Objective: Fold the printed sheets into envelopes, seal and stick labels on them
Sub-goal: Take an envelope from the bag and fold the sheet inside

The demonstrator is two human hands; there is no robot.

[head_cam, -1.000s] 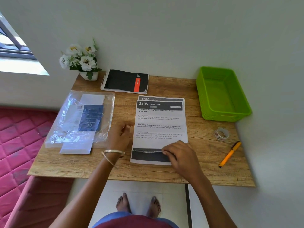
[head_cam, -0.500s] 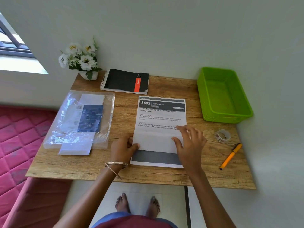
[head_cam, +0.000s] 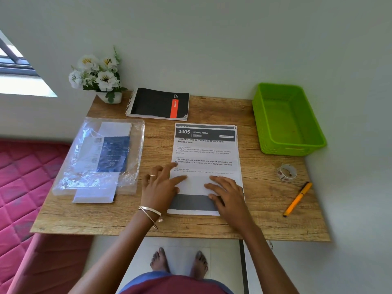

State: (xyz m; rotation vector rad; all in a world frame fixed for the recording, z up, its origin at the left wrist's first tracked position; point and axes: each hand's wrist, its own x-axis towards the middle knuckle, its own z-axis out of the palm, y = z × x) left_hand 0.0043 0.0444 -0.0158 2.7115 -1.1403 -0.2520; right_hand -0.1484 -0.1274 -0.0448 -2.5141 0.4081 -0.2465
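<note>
Both hands have shifted since half a second ago: the right hand [head_cam: 228, 197], which then lay at the right edge of the folded-up flap, now lies flat nearer the middle of it, and the left hand [head_cam: 160, 186] has reached onto the flap from the left edge.

At the far left of the frame a pink quilted mattress [head_cam: 23, 187] lies below the table's edge. Left of centre on the wooden table [head_cam: 212, 109], a clear plastic bag [head_cam: 95, 158] holds white envelopes and a blue printed card, with one white envelope [head_cam: 94, 195] sticking out of its near end. In the upper left, a pot of white flowers [head_cam: 98, 78] stands at the table's back corner, and beside it to the right lies a black spiral notebook [head_cam: 158, 103] with a red stripe.

At centre lies the printed sheet [head_cam: 204, 153] headed "3405 DINING AREA", on top of other sheets, its bottom part folded up so the white back shows. Both hands press this flap with straightened, released fingers, grasping nothing.

Right of the sheet lie a roll of tape [head_cam: 286, 171] and, just below it, an orange pen [head_cam: 297, 199]. A green basket [head_cam: 286, 122] sits in the upper right of the table.
</note>
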